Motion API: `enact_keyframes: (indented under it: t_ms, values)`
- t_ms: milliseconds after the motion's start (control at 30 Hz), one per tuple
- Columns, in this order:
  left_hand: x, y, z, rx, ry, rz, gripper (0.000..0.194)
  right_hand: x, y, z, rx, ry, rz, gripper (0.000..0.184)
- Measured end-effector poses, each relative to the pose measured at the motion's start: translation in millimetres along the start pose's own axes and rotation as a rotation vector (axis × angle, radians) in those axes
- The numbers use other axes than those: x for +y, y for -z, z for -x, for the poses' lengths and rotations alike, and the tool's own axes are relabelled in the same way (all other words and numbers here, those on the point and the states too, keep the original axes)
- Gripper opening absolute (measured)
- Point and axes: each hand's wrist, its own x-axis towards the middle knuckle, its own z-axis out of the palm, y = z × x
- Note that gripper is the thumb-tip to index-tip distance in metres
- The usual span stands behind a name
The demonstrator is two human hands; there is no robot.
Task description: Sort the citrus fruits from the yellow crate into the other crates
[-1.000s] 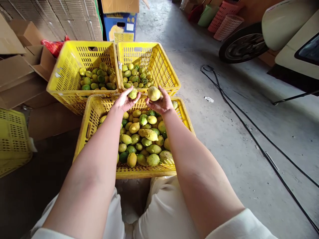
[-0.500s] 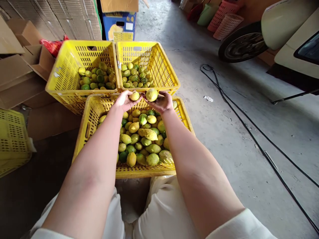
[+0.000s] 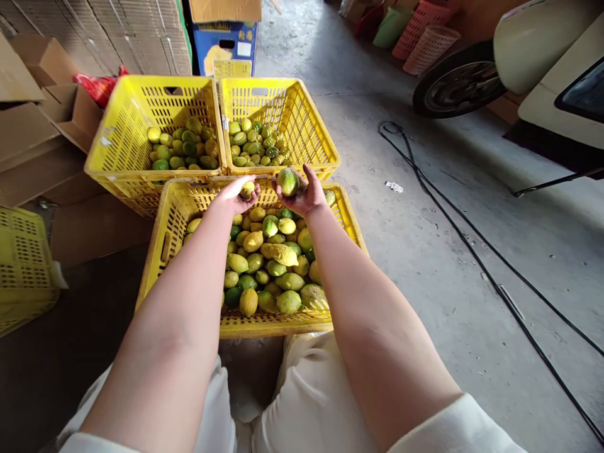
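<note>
My left hand (image 3: 237,196) is closed around a small yellow lemon (image 3: 248,189), partly hidden by the fingers. In my right hand (image 3: 309,193), palm up with the thumb raised, lies a larger green-yellow lemon (image 3: 287,181). Both hands are above the far side of the near yellow crate (image 3: 278,328), which holds many green and yellow lemons (image 3: 284,255). Just beyond them stand two more yellow crates: the far left crate (image 3: 108,165) and the far right crate (image 3: 321,135). Each has lemons at its bottom.
Cardboard boxes (image 3: 28,135) and a yellow-green crate (image 3: 23,267) are at the left. A blue box (image 3: 226,44) stands behind the crates. On the right, a black cable (image 3: 453,220) crosses the floor near a vehicle's wheel (image 3: 460,82).
My hands have moved slightly apart. The right-hand lemon has turned from its yellow side to a greener one, and my left fingers have curled around theirs.
</note>
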Motion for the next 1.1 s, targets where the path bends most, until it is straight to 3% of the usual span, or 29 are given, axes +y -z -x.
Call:
enact_keyframes:
  t_ms: [267,433,600,733,900,1000,1100]
  values:
    - [1.9,-0.3,2.9,-0.127,-0.132,0.306,0.028,0.7,1.1,-0.2,-0.112,0.183,-0.036,0.024]
    - [2.0,2.1,-0.6,-0.074,-0.097,0.273,0.010,-2.2,1.8,4.6,-0.137,0.051,-0.003,0.023]
    - [0.8,3.7,-3.7,0.061,-0.032,0.155,0.016,2.1,-0.4,1.2,-0.047,-0.066,0.008,0.016]
    - [1.9,-0.5,3.6,0.019,-0.021,0.273,0.014,4.7,-2.8,-5.6,-0.023,-0.070,0.026,0.018]
    - [2.8,-2.7,8.3,-0.084,-0.126,0.430,0.031,0.7,-2.5,-4.7,-0.032,0.113,-0.098,0.022]
    - [2.6,0.2,2.2,-0.106,-0.171,0.437,0.024,-2.8,0.9,-0.3,-0.105,0.147,-0.110,0.023]
    - [2.4,2.7,-4.1,-0.117,-0.182,0.391,0.009,-4.1,4.4,2.4,-0.154,0.079,-0.081,0.024]
